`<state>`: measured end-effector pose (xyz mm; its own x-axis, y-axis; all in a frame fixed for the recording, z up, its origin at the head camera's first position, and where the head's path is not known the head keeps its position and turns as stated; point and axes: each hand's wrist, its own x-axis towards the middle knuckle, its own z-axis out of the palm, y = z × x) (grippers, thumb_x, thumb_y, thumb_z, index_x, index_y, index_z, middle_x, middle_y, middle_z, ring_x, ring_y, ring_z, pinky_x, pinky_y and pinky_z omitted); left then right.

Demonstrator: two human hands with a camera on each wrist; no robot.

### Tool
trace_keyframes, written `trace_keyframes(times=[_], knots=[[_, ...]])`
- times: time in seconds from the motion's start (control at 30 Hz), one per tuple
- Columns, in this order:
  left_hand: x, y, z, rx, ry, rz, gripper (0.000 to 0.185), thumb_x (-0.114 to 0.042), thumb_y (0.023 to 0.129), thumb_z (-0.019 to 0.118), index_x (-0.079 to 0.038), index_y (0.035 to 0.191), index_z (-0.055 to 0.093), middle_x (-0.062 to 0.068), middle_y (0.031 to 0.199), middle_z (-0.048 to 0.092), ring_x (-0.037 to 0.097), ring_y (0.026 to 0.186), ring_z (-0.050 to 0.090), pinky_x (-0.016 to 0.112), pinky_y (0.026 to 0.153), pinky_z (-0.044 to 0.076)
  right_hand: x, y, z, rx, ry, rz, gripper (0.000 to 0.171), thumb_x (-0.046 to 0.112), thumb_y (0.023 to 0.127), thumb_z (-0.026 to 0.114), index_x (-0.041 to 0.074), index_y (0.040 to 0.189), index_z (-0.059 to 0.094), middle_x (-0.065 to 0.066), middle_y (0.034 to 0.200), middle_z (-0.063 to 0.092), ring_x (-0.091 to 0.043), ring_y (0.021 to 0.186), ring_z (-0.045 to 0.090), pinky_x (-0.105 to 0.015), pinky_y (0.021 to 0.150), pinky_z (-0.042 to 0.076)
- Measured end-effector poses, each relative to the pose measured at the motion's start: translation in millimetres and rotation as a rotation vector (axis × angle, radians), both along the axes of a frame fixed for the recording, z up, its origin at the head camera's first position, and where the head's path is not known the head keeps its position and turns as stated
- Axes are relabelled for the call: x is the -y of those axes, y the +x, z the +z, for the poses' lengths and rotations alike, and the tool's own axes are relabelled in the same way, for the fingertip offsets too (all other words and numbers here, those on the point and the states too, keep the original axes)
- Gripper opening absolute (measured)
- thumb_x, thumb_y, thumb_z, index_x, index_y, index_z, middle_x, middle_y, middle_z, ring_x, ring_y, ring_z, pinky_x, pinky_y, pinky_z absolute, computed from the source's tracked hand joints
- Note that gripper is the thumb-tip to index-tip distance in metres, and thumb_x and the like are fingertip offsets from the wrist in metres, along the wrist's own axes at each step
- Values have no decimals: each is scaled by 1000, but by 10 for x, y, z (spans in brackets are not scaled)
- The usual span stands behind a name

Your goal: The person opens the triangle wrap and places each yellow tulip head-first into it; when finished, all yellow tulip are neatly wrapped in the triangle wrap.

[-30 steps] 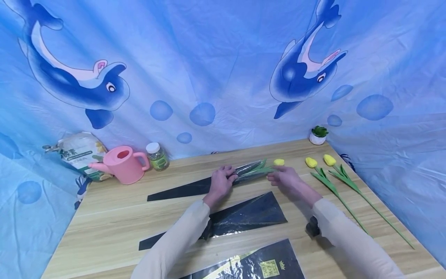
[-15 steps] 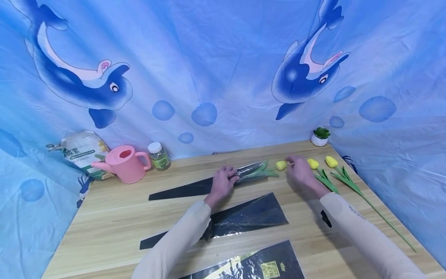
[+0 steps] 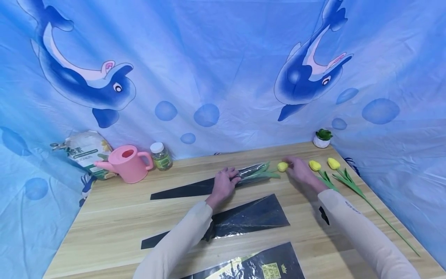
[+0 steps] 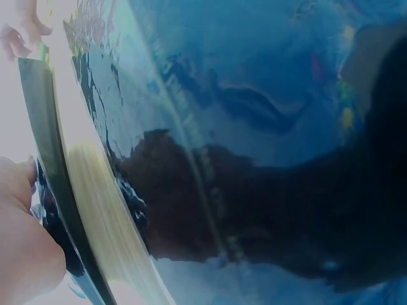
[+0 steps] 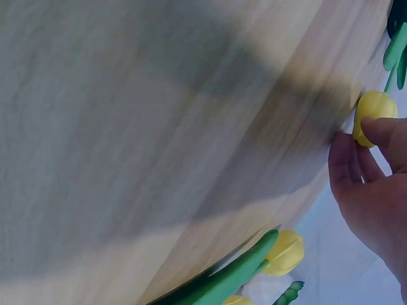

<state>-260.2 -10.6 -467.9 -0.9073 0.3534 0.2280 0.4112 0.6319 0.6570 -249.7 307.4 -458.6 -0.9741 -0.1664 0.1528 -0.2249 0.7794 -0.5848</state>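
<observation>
My left hand [image 3: 223,183] lies over the black-and-clear flower sleeve [image 3: 191,190] at the back of the table, holding it between thumb and fingers. A yellow artificial tulip [image 3: 282,167] has its green leaves and stem inside the sleeve's wide right end, while its head sticks out. With thumb and fingertips my right hand [image 3: 300,169] pinches that tulip's head, as the right wrist view shows on the yellow bloom [image 5: 375,111]. Part of the sleeve is hidden under my left hand. In the left wrist view my left hand [image 4: 28,235] shows at the sleeve's edge.
Two more yellow tulips, one nearer [image 3: 315,166] and one farther right [image 3: 333,163], lie on the right. A second sleeve [image 3: 251,217] and a printed one [image 3: 258,263] lie in front. Behind stand a pink watering can [image 3: 128,164], a jar [image 3: 162,157], a bag [image 3: 87,153] and a potted plant [image 3: 322,138].
My right hand has moved from the tulip's leaves at the sleeve mouth rightward to its yellow head, then slightly left with it. My left hand has stayed on the sleeve.
</observation>
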Motion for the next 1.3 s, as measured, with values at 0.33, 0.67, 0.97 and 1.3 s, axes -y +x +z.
trace_keyframes(times=[0.33, 0.67, 0.97, 1.3], knots=[[3, 3, 17, 8, -9, 3, 34, -18, 96, 69, -2, 125, 68, 18, 139, 57, 40, 139, 39, 53, 116, 25, 31, 6, 37, -13, -51, 12, 37, -5, 90, 64, -12, 126, 58, -30, 120, 62, -45, 105, 62, -56, 89, 52], [-6, 18, 26, -11, -20, -10, 34, -18, 95, 70, -1, 124, 69, 19, 137, 57, 43, 138, 40, 57, 115, 25, 160, 34, 55, 24, -156, 20, 36, -3, 90, 63, -9, 125, 61, -26, 116, 65, -41, 104, 64, -54, 89, 53], [-14, 25, 16, -21, -47, -15, 34, -19, 96, 69, -2, 125, 69, 18, 137, 58, 42, 137, 40, 57, 115, 25, 257, 82, 75, 140, -304, -26, 33, 5, 93, 66, 0, 125, 63, -15, 111, 67, -33, 104, 63, -48, 87, 55], [-16, 3, -4, -39, -25, -20, 33, -18, 96, 69, 0, 124, 69, 19, 136, 59, 43, 136, 42, 57, 115, 27, 281, 84, 73, 182, -337, -53, 35, 6, 93, 66, 1, 128, 61, -15, 112, 66, -31, 101, 62, -43, 85, 56]])
